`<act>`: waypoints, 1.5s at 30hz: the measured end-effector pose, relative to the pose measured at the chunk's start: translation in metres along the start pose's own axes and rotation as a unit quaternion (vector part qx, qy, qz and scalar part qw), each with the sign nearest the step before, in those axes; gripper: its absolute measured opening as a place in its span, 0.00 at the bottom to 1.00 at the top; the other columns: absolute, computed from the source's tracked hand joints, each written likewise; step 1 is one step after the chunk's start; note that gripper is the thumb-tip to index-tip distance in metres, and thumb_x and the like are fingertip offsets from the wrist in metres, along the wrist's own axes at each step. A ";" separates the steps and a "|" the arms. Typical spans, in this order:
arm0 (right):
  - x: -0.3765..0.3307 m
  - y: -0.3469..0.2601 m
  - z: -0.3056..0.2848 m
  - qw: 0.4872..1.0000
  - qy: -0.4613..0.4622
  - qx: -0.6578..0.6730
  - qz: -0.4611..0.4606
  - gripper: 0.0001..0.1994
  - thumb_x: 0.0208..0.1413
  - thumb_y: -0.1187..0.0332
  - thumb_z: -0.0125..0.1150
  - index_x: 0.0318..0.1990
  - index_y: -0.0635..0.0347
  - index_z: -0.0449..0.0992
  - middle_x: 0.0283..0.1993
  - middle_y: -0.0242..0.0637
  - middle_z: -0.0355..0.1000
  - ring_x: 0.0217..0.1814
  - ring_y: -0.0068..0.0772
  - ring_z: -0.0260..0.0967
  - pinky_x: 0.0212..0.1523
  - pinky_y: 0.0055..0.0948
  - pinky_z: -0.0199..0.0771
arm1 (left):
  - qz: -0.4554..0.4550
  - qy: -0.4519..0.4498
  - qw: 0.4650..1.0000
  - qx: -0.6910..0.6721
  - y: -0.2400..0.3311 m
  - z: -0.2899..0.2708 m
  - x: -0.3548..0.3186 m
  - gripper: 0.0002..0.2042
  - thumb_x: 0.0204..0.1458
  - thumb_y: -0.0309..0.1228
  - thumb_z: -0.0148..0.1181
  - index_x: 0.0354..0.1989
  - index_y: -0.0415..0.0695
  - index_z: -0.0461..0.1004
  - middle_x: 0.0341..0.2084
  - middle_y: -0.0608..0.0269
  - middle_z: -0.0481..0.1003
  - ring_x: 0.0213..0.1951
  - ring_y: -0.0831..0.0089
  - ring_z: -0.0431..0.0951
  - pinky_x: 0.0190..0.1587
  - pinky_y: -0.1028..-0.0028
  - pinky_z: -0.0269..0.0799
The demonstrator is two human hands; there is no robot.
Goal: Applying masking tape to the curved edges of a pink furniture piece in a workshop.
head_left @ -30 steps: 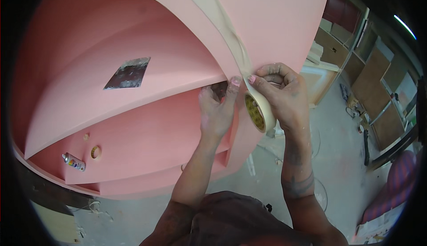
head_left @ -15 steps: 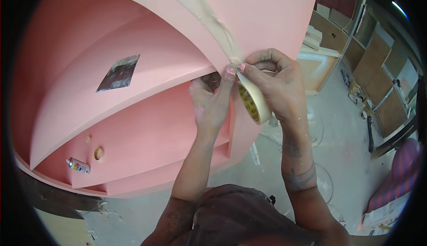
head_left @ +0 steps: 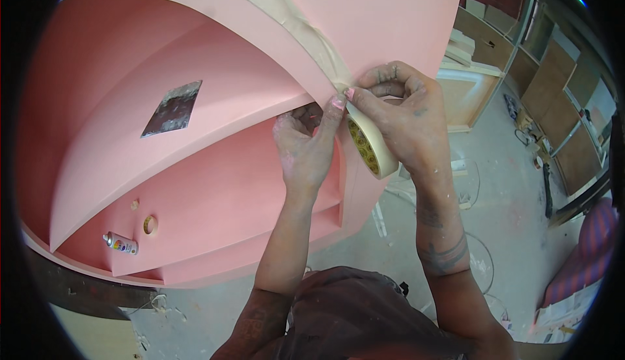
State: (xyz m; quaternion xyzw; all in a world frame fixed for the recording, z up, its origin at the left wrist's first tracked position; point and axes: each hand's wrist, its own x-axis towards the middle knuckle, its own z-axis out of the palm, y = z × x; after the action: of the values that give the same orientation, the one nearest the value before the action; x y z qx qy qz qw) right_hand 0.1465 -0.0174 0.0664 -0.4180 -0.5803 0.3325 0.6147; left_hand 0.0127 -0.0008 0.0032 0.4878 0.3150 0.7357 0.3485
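Observation:
A large pink curved shelving unit (head_left: 215, 171) fills the left and middle of the view. A strip of beige masking tape (head_left: 296, 25) runs along its arched front edge. My right hand (head_left: 400, 116) holds a roll of masking tape (head_left: 369, 146) just below that edge, thumb pressing the strip's end. My left hand (head_left: 309, 145) is beside it, index finger pushing the tape onto the edge of the pink panel.
A metal scraper blade (head_left: 172, 107) lies on an upper shelf. A small spray can (head_left: 120, 243) and a round hole (head_left: 150, 224) are on a lower shelf. Wooden cabinets (head_left: 553, 99) stand at the right on a dusty floor (head_left: 508, 210).
Both hands have shifted slightly up along the arched edge with the tape roll, and the view has tilted a little.

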 end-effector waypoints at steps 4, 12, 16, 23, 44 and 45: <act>0.000 0.001 0.000 1.000 -0.006 -0.005 -0.009 0.08 0.53 0.74 0.72 0.37 0.69 0.80 0.31 0.40 0.81 0.34 0.24 0.79 0.37 0.24 0.78 | -0.005 -0.006 1.000 0.010 0.004 -0.001 -0.002 0.14 0.59 0.27 0.70 0.50 0.34 0.77 0.41 0.57 0.82 0.43 0.73 0.80 0.50 0.70 0.73; 0.001 0.000 -0.001 0.999 -0.001 -0.029 -0.013 0.08 0.52 0.74 0.71 0.36 0.70 0.81 0.31 0.41 0.81 0.33 0.25 0.79 0.34 0.25 0.79 | -0.027 -0.033 0.999 0.015 0.005 -0.002 -0.001 0.21 0.61 0.27 0.68 0.58 0.29 0.71 0.49 0.49 0.79 0.53 0.68 0.79 0.60 0.69 0.74; 0.003 0.004 -0.003 1.000 -0.005 -0.016 -0.022 0.08 0.52 0.74 0.71 0.36 0.70 0.81 0.30 0.42 0.81 0.32 0.26 0.80 0.33 0.25 0.79 | -0.025 -0.025 0.999 0.038 0.006 0.000 -0.002 0.20 0.61 0.27 0.69 0.57 0.29 0.72 0.48 0.50 0.80 0.52 0.69 0.79 0.58 0.69 0.75; 0.001 -0.002 -0.002 0.999 -0.002 -0.029 -0.018 0.08 0.52 0.73 0.71 0.36 0.70 0.81 0.29 0.41 0.81 0.33 0.25 0.79 0.35 0.25 0.79 | -0.013 -0.023 1.000 0.015 0.002 -0.001 -0.002 0.20 0.61 0.27 0.69 0.57 0.30 0.72 0.48 0.50 0.80 0.52 0.68 0.79 0.58 0.68 0.75; -0.022 -0.005 0.000 1.000 -0.019 0.014 -0.010 0.25 0.48 0.66 0.79 0.51 0.69 0.77 0.47 0.44 0.79 0.37 0.27 0.79 0.38 0.28 0.79 | 0.043 0.081 0.994 0.060 0.004 0.007 -0.001 0.16 0.56 0.30 0.74 0.45 0.29 0.79 0.33 0.52 0.84 0.35 0.73 0.85 0.41 0.76 0.82; -0.033 -0.002 -0.001 1.000 -0.020 0.014 -0.009 0.25 0.48 0.66 0.79 0.51 0.69 0.77 0.47 0.44 0.79 0.37 0.27 0.79 0.38 0.28 0.79 | 0.043 0.082 0.994 0.060 0.004 0.009 0.000 0.16 0.56 0.30 0.74 0.45 0.29 0.79 0.33 0.52 0.84 0.35 0.73 0.85 0.41 0.76 0.82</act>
State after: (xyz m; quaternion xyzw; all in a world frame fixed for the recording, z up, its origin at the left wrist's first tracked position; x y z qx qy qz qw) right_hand 0.1439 -0.0477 0.0535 -0.3971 -0.5919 0.3431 0.6117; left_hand 0.0200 -0.0024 0.0090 0.4589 0.3650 0.7675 0.2591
